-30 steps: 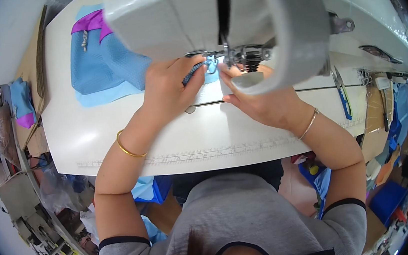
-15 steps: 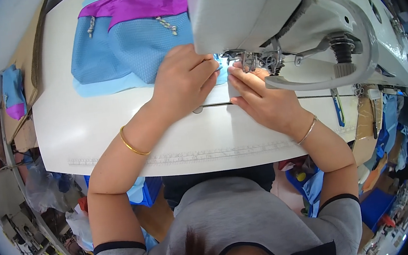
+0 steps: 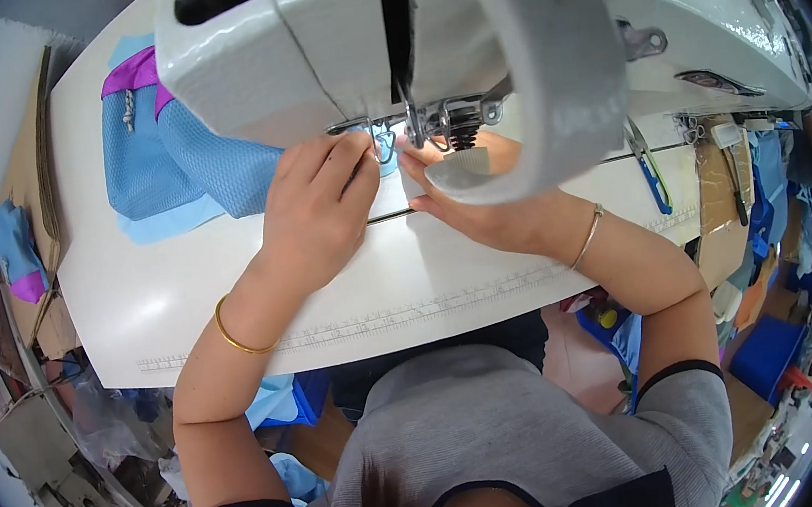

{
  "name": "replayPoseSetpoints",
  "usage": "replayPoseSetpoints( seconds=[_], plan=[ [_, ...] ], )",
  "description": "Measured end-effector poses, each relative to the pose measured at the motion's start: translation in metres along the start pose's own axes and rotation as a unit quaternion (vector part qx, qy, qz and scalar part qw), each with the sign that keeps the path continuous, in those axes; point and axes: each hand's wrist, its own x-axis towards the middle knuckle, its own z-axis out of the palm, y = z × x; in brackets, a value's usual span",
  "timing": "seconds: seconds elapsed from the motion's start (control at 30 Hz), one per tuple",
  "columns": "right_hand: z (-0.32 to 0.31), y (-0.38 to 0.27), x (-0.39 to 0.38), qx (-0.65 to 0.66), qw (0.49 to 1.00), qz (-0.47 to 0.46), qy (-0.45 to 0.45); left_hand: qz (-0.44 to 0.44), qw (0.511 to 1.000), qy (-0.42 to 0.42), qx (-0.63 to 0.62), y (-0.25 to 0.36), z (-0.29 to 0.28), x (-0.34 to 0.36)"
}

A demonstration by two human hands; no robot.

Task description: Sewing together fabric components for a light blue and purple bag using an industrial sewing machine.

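Note:
My left hand (image 3: 315, 204) is closed at the left of the presser foot (image 3: 411, 125) of a white sewing machine (image 3: 232, 48), its fingertips pinched on something I cannot make out, beside a bit of light blue material (image 3: 384, 146). My right hand (image 3: 492, 214) rests right of the foot, fingers extended toward it and partly hidden by the machine's pale curved front part. A blue textured fabric piece (image 3: 145, 158) with a purple band and a knotted cord lies left of the machine head, on the white table (image 3: 151, 303).
Blue-handled scissors (image 3: 653, 175) lie at the table's right. A blue-and-purple piece (image 3: 17, 253) hangs beside cardboard (image 3: 38, 185) at left. A long-handled tool (image 3: 732, 171) sits on cardboard at right. Blue bins (image 3: 768, 357) and piled fabric are around the table.
The camera view has shifted. The patterned cord seen in my left fingers a second ago is now mostly hidden by them. Both hands stay at the presser foot, with slight finger movement.

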Motion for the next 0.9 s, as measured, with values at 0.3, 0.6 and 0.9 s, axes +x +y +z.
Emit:
replayPoseSetpoints(
  seconds=[0.3, 0.6, 0.9],
  plan=[
    [0.002, 0.002, 0.001, 0.028, 0.998, 0.029, -0.047, 0.032, 0.999, 0.015, 0.02, -0.002, 0.0, 0.0],
    [0.005, 0.004, -0.001, -0.041, 0.998, 0.029, -0.042, 0.018, 0.998, 0.044, 0.028, 0.0, 0.0, 0.004],
    [0.004, 0.008, 0.005, -0.043, 0.996, 0.046, -0.068, 0.042, 0.997, 0.05, 0.029, -0.006, 0.004, 0.005]
  ],
)
